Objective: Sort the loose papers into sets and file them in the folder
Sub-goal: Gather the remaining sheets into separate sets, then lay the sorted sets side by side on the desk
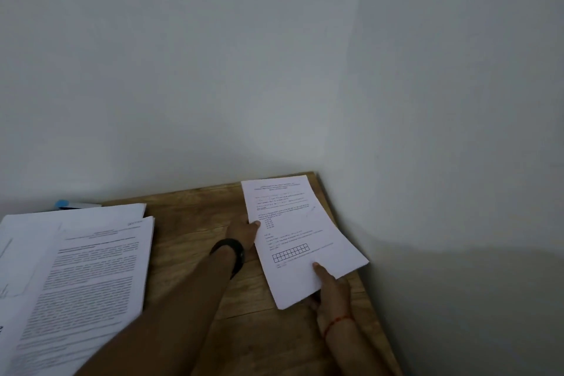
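While I am watching through the head camera, the thin set of printed sheets [302, 232] is lying at the far right corner of the wooden table [195, 214], close to where the two walls [213, 70] are meeting. Its top page is showing lines of text and a row of small boxes. The left hand [244, 230] is pinching the left edge of this set, with the thumb lying on top of the paper. The right hand [332, 293] is gripping the near edge, thumb on top and fingers going under the sheets. I am judging that both hands are holding it so in order to keep the pages square together and to put them apart as one sorted set, well away from the rest.

On the left side, the big pile of loose papers [91, 268] is spreading over the table, with its pages overlapping and not aligned; I am thinking these are waiting to be sorted. A black wristband [232, 250] is sitting on the left wrist, and a red thread on the right one.

About containers, I am not finding any folder that I can recognise. A blue and white object [68, 204] is showing behind the pile, mostly hidden, and I cannot tell what it is or whether it is holding anything.
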